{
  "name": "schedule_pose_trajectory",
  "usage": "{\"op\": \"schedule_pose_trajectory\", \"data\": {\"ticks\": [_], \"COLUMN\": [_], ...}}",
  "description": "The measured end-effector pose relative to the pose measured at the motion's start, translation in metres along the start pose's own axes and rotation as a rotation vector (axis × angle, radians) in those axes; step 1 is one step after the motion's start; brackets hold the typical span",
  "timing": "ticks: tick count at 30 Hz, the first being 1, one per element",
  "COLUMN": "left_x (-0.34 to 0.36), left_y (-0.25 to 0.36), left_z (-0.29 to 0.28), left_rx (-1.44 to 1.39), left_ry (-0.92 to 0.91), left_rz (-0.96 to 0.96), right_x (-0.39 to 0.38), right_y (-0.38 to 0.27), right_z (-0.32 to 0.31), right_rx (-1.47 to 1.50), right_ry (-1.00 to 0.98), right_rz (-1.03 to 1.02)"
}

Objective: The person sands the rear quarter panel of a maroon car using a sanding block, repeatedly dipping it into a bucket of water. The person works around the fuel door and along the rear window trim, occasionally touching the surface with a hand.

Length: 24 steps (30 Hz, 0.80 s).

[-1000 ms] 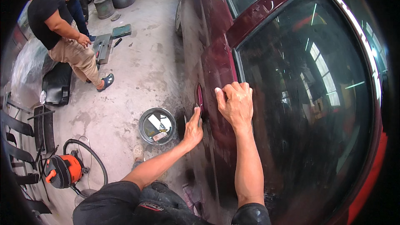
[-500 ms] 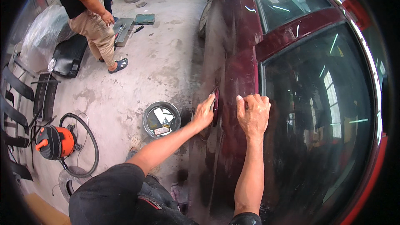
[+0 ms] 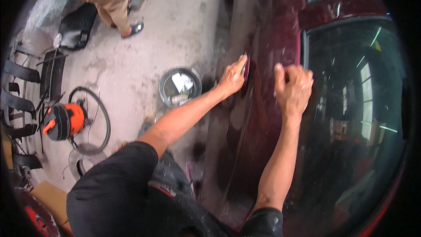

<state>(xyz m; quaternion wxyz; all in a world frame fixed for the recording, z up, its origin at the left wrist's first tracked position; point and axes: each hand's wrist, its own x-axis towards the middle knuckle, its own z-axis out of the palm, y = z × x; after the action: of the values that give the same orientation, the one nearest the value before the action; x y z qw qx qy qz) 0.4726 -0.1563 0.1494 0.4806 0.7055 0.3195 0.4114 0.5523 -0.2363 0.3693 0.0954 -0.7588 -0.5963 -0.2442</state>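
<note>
At the dark red car door, my left hand closes its fingers at the glossy door handle; the fingertips are partly hidden. My right hand is over the door's upper edge, beside the window glass. Its fingers are curled down and its thumb stands apart. Whatever lies under those fingers, if anything, is out of sight. The paint around the handle looks dull and dusty.
A round dark basin with white pieces stands on the floor left of the car. Further left are an orange and black vacuum cleaner with its hose and several black trim parts. A person stands at the upper left.
The view has shifted, so the car and both hands appear further right and higher. My left hand stays at the handle and my right hand stays at the door's upper edge.
</note>
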Motion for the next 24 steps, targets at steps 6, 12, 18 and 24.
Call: {"op": "schedule_pose_trajectory", "data": {"ticks": [6,12,18,24], "left_x": [-0.073,-0.001,-0.064,0.049], "left_y": [0.01,-0.008,0.001,-0.036], "left_z": [-0.005,-0.01,-0.009,-0.023], "left_rx": [0.066,0.027,0.053,0.013], "left_ry": [-0.059,-0.042,-0.166,-0.294], "left_rz": [0.125,0.079,0.1,0.022], "right_x": [-0.001,0.002,0.002,0.001], "right_y": [-0.001,-0.002,-0.002,-0.003], "right_z": [0.007,0.009,0.009,0.009], "right_rx": [0.043,0.015,0.006,-0.077], "right_ry": [-0.012,-0.013,-0.078,-0.066], "right_rz": [0.085,0.057,0.133,0.063]}}
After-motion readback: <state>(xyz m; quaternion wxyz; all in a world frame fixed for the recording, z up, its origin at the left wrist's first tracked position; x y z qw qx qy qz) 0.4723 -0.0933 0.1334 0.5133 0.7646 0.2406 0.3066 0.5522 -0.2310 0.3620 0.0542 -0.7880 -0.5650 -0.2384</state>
